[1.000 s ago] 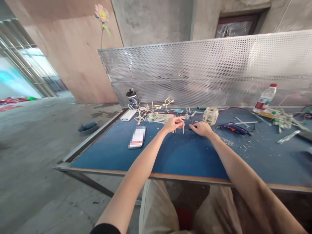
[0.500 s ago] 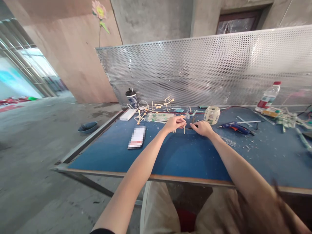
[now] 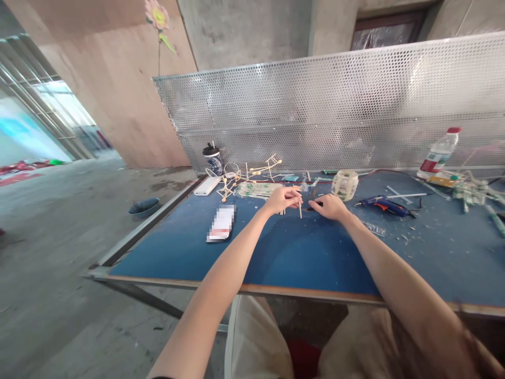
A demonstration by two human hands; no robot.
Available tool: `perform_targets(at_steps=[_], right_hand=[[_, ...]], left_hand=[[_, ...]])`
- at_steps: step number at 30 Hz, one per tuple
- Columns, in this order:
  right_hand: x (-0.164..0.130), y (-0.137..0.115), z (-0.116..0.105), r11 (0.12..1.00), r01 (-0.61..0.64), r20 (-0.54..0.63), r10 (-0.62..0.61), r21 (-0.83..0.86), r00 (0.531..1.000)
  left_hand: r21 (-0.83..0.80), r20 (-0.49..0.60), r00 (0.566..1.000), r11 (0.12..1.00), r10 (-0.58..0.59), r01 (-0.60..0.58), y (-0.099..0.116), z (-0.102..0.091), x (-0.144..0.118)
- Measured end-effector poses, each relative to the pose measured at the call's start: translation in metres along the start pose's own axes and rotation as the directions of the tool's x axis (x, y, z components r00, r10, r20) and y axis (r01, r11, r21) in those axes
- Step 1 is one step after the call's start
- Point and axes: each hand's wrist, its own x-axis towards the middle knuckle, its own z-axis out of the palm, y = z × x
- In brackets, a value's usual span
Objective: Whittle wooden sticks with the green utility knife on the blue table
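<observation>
My left hand (image 3: 284, 200) is closed in a pinch on a short pale wooden stick (image 3: 300, 210), which points down toward the blue table. Just to its right, my right hand (image 3: 329, 206) is closed around a small dark-handled tool (image 3: 311, 208). Most of that tool is hidden by the fingers, so its kind does not show. A small gap separates the two hands. Behind my left hand lie wrapped sticks in a clear packet (image 3: 258, 190). A frame of thin sticks with round joints (image 3: 254, 172) stands behind the packet.
A roll of tape-like material (image 3: 344, 185) and a blue glue gun (image 3: 384, 205) sit right of my hands. Left are a phone (image 3: 221, 223), a white power bank (image 3: 207, 185) and a lidded cup (image 3: 213, 159). A bottle (image 3: 438, 153) stands before the perforated metal panel (image 3: 300, 116).
The stick in my left hand has tilted slightly, its lower end shifting a little right. My right hand has moved slightly to the right, and the view has shifted a little.
</observation>
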Motion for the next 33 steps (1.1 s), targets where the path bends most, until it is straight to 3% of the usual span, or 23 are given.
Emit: perform_targets(at_steps=[3,5,8,11,16,19,22,27,33], right_hand=[[0.001,-0.002,-0.010,0.986,0.048,-0.086,-0.035,0.158,0.996],[0.001,-0.008,-0.019,0.959,0.097,-0.143,-0.060,0.266,0.988],[-0.002,-0.025,-0.030,0.911,0.159,-0.222,-0.077,0.380,0.972],[-0.006,-0.044,-0.038,0.832,0.171,-0.311,0.002,0.527,0.950],[-0.010,-0.054,-0.042,0.568,0.068,-0.122,0.059,0.820,0.991],[-0.009,-0.052,-0.041,0.483,0.063,-0.137,0.119,0.873,0.983],[-0.007,-0.051,-0.039,0.486,0.091,-0.202,0.180,0.869,0.963],[-0.007,-0.052,-0.036,0.573,0.079,-0.251,0.228,0.816,0.941],[-0.006,-0.052,-0.035,0.691,0.105,-0.306,0.175,0.716,0.936]], left_hand=[[-0.107,-0.024,0.998,0.993,0.051,-0.054,0.017,0.000,-0.003],[-0.179,-0.110,0.986,0.973,0.128,-0.147,0.030,0.001,-0.004],[-0.229,-0.297,0.932,0.932,0.208,-0.281,0.048,0.008,-0.007],[-0.212,-0.378,0.888,0.909,0.263,-0.359,0.057,0.020,-0.011],[-0.107,-0.511,0.794,0.891,0.330,-0.440,0.057,0.041,-0.017],[0.015,-0.506,0.758,0.883,0.411,-0.469,0.052,0.047,-0.020],[0.122,-0.433,0.784,0.890,0.446,-0.439,0.045,0.049,-0.021],[0.236,-0.297,0.875,0.918,0.382,-0.320,0.041,0.048,-0.020],[0.512,-0.133,0.923,0.822,0.361,-0.248,0.041,0.047,-0.019]])
